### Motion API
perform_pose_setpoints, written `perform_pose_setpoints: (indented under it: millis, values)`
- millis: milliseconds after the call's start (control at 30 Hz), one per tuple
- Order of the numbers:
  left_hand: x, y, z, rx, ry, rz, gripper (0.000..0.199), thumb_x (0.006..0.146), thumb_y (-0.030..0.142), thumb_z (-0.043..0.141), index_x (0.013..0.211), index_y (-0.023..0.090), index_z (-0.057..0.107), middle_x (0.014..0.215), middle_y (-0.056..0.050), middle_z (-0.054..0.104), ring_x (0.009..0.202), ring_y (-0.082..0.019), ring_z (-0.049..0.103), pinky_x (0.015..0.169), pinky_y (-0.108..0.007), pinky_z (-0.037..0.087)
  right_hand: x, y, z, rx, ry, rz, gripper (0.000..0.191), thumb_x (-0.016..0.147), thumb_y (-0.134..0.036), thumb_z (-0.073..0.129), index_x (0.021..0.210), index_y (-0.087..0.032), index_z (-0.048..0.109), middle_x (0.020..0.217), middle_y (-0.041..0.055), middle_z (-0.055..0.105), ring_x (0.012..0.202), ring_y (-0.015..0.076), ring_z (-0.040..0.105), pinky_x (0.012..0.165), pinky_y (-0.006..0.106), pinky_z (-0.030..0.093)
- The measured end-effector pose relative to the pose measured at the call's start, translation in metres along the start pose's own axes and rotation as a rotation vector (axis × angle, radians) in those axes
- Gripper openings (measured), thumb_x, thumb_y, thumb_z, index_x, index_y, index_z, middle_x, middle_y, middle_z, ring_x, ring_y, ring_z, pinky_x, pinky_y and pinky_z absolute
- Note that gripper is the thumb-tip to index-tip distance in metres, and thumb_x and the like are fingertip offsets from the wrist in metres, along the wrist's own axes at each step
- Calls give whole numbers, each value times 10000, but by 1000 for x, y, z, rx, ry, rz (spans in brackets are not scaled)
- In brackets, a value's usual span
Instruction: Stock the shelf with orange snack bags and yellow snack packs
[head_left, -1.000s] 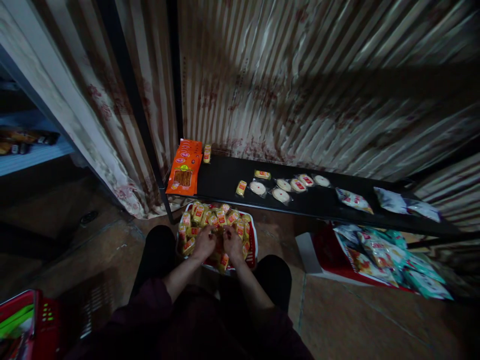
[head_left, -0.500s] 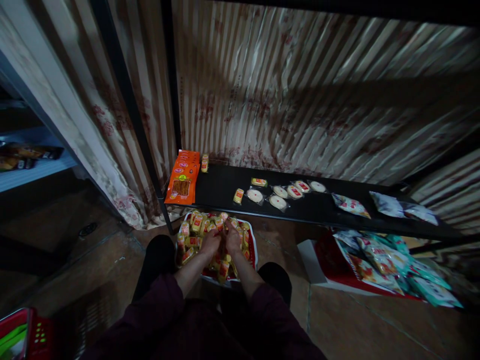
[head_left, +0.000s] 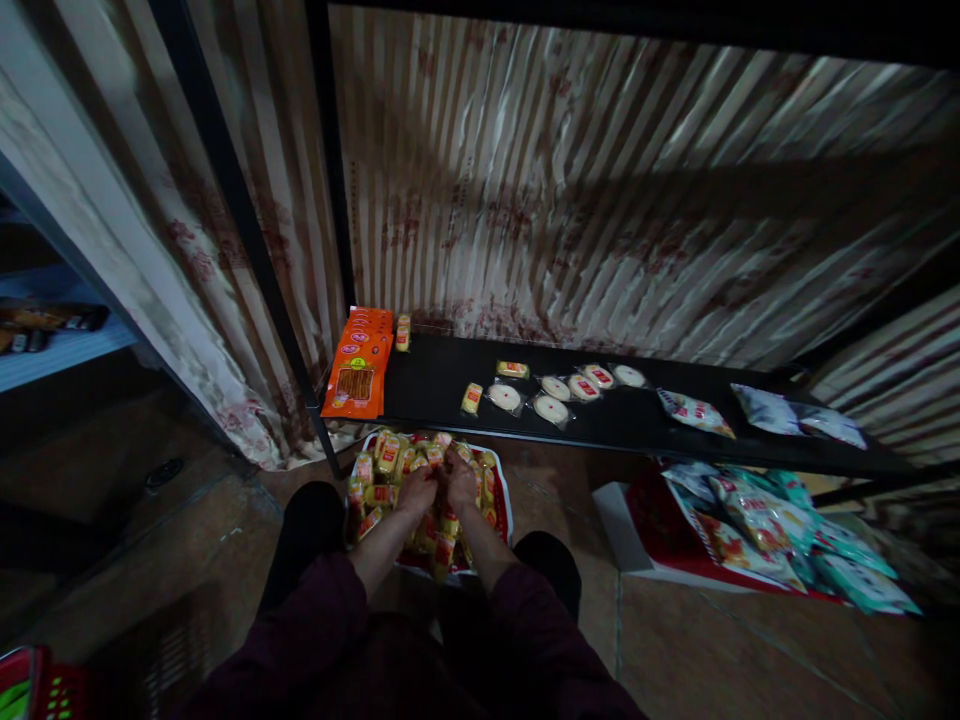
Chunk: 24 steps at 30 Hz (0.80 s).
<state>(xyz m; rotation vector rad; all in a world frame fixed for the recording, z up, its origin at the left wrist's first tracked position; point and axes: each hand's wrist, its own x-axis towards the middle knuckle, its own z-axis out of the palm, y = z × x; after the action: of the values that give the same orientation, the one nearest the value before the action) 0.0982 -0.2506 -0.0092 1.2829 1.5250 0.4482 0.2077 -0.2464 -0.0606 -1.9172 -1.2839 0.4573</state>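
In the head view, the left hand (head_left: 418,490) and right hand (head_left: 460,482) have their fingers curled narrowly near each other; whether they pinch a packet I cannot tell. Yellow wrapped snacks (head_left: 387,455) lie under and around the fingers, inside the white-rimmed basket (head_left: 509,505), while the black shelf (head_left: 431,372) is beyond the fingertips. Handling them well would call for light fingertips, parting the wrappers sideways rather than pressing down, since the contents may crush. Against the earliest frame, the hands have moved nearer the basket's far rim, and the shelf's round pastries (head_left: 551,408) look unchanged
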Motion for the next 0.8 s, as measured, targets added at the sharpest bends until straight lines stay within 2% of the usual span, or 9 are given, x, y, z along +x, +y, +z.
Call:
perform_pose_setpoints:
  millis: [100,233,533,667,800]
  values:
    - [1,-1,4,-27,-23,12,332,755,102,487,1016,194,671,1015,-53,715,933,-162,647,798,-241,473,0,4,0,-10,-29,17,228,729,-271,579,892,-195,719,814,55,728,737,194,650,738,305,515]
    - [4,-4,9,-57,-18,13,396,745,78,484,1091,182,644,1023,-55,713,929,-152,648,804,-230,471,-1,8,3,-11,-47,46,278,745,-263,560,958,-156,703,889,81,728,805,197,656,805,318,504]
    - [5,-7,8,-109,7,-5,392,743,101,510,1113,166,623,979,-70,709,907,-167,649,792,-256,483,-2,8,3,19,33,95,387,786,-258,479,1090,-85,644,1073,165,678,991,244,628,913,382,460]
    - [5,-6,8,-161,25,8,361,745,95,504,1079,157,627,1041,-85,691,966,-175,634,803,-255,476,-1,6,1,67,74,79,380,781,-243,468,1076,-81,643,1085,162,673,1018,242,608,943,392,440]
    - [6,-4,6,-237,49,27,307,757,93,501,1017,176,642,1092,-91,672,973,-170,619,815,-252,466,0,5,-3,137,102,46,349,778,-248,475,1055,-133,655,1069,122,684,999,224,608,931,374,445]
